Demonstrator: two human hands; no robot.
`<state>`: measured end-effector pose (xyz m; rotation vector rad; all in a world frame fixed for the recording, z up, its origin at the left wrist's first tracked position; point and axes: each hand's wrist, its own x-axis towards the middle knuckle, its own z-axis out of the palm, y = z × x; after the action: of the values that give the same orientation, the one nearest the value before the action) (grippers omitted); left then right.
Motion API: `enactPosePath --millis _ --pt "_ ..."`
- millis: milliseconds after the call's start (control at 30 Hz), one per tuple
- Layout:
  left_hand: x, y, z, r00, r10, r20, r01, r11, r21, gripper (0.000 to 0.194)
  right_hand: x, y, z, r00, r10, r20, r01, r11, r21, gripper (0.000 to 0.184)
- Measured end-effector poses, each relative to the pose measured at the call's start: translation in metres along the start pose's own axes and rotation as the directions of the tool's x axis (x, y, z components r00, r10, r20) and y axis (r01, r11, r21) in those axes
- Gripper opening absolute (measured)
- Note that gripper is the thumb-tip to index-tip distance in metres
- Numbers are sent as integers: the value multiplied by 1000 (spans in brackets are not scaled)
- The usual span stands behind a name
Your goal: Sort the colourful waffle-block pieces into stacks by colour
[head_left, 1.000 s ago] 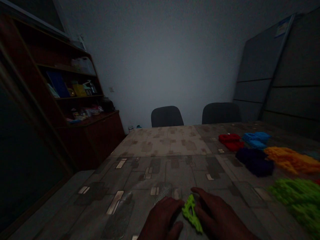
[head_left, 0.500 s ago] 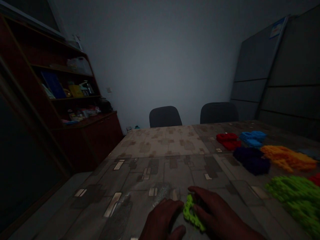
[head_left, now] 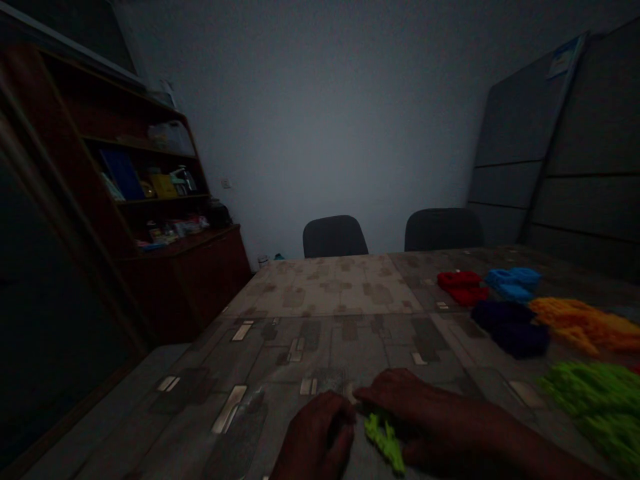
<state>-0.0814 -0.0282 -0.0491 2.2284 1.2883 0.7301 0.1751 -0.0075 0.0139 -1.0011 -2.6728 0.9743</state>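
A small lime-green knitted-looking piece [head_left: 385, 443] lies low on the patterned tabletop, between my two hands. My right hand [head_left: 425, 413] is curled over its right side, with the index finger reaching left past its far end. Just left of the piece, my left hand [head_left: 320, 433] rests with fingers bent together and the thumb drawn in near them. Whatever may be between those left fingertips is too dark to make out. Part of the green piece is hidden under my right hand.
On the right of the table [head_left: 325, 340] lie red [head_left: 463, 288], light blue [head_left: 513, 283], dark purple [head_left: 511, 328], orange [head_left: 583, 323] and larger lime-green bundles [head_left: 595, 407] that look like yarn. Two dark chairs [head_left: 335, 237] stand behind. A wooden shelf unit [head_left: 185, 267] is at the left.
My right hand has shifted left and turned over the green piece, its fingers now nearer my left hand. The piece looks narrower and tilted. My left thumb has drawn in toward the fingers.
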Motion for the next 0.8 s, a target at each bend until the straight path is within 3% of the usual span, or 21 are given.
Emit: enactPosePath --millis 267,400,500,600,800 --pt "-5 4 2 996 -77 37 79 996 -43 23 -11 8 26 983 127 -132 -131 991 -21 80" --pt "-7 -2 13 994 6 106 -2 999 -41 35 -18 8 34 966 188 -178 -197 980 -35 89" --pt "-5 -6 24 989 56 138 -61 998 27 42 -22 8 37 954 247 -173 -252 968 -9 91" --pt "0 -5 37 994 47 95 -60 988 139 49 -25 9 40 944 293 -153 -294 956 18 97" --pt "8 -7 53 990 80 116 -110 953 281 33 -29 8 36 952 248 -180 -244 969 41 94"
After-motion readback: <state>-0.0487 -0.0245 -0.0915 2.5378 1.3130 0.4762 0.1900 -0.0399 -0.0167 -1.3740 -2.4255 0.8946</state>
